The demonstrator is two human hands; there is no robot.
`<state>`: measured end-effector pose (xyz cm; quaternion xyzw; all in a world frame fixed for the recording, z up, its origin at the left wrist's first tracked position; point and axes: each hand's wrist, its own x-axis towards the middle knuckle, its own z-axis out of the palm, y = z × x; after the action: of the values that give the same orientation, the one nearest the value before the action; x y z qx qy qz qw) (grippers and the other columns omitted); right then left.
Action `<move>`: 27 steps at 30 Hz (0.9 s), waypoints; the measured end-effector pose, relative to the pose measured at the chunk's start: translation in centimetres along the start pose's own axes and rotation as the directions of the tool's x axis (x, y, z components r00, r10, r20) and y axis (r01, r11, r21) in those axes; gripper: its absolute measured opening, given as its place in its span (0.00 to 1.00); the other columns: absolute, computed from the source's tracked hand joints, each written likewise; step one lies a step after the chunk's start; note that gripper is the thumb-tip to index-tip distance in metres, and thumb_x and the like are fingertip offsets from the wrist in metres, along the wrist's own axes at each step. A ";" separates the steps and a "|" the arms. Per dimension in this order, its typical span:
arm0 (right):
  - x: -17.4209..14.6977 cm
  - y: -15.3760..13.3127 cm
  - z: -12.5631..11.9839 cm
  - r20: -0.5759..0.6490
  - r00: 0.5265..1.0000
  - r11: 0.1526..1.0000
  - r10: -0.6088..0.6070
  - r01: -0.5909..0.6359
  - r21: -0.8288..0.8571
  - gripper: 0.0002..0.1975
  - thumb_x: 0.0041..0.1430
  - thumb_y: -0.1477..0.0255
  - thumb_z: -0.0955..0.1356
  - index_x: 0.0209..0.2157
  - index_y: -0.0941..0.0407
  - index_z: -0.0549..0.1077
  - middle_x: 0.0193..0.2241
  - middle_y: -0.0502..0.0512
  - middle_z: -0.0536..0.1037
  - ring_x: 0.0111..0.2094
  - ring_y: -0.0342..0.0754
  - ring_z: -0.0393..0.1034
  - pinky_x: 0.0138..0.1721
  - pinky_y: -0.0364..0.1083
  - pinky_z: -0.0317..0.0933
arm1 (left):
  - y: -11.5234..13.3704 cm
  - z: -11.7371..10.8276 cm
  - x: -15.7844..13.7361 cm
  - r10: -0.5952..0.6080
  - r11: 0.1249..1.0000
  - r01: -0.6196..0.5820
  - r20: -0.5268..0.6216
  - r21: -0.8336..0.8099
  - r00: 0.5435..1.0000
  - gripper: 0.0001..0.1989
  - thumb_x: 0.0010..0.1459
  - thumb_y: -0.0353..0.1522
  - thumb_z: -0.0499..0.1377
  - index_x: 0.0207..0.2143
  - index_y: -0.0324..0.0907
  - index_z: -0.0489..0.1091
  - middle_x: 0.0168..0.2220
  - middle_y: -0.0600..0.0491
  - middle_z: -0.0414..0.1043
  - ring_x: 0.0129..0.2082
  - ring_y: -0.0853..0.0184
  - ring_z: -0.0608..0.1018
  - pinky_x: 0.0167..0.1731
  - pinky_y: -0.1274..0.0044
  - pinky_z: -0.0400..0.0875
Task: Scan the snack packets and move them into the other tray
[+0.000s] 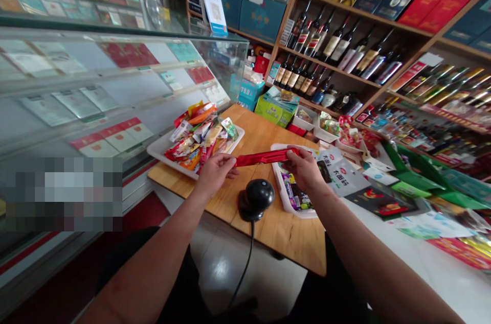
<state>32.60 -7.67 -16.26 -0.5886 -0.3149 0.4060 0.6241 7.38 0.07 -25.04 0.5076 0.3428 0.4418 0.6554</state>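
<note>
A long, narrow red snack packet [261, 158] is stretched level between my two hands, above the wooden table. My left hand [215, 173] pinches its left end, and my right hand [305, 166] grips the right end. Just below the packet stands a black barcode scanner [259, 195] with a rounded head and a cable running down off the table edge. On the left, a white tray [161, 152] holds a heap of colourful wrapped snacks. Partly behind my right hand and forearm, a second white tray [282, 196] contains dark and purple packets.
The small wooden table [249, 130] has its near edge by my legs. A glass display counter [115, 78] runs along the left. Bottle shelves [330, 53] rise behind, and grey packages [339, 170] and open boxes crowd the right.
</note>
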 end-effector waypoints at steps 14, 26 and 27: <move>0.8 1.4 -1.3 -0.046 0.998 0.998 0.034 -0.031 0.060 0.28 0.47 0.69 0.76 0.51 0.53 0.70 0.35 0.51 0.77 0.32 0.45 0.73 0.33 0.46 0.72 | 0.2 0.9 0.5 -0.048 0.997 0.048 -0.012 -0.059 0.999 0.21 0.51 0.38 0.71 0.42 0.35 0.72 0.36 0.46 0.78 0.34 0.65 0.82 0.31 0.78 0.76; 0.7 2.1 -2.4 0.029 1.000 0.995 0.010 -0.007 -0.103 0.35 0.45 0.69 0.77 0.57 0.51 0.70 0.41 0.52 0.78 0.38 0.47 0.76 0.32 0.42 0.67 | -0.3 1.2 0.9 -0.046 0.996 0.041 -0.071 -0.074 0.996 0.24 0.48 0.39 0.72 0.42 0.35 0.70 0.38 0.47 0.77 0.34 0.68 0.80 0.34 0.78 0.76; 0.7 2.2 -2.5 0.024 1.000 0.991 0.006 -0.003 -0.135 0.36 0.45 0.69 0.77 0.58 0.51 0.70 0.40 0.52 0.78 0.37 0.47 0.76 0.29 0.41 0.65 | -0.2 1.3 0.9 -0.052 0.997 0.046 -0.078 -0.069 0.996 0.24 0.48 0.40 0.72 0.40 0.35 0.71 0.37 0.48 0.77 0.34 0.68 0.80 0.34 0.78 0.76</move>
<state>34.77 -8.27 -18.76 -0.6252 -0.3477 0.3924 0.5782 8.91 0.38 -24.96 0.4589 0.3661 0.4568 0.6684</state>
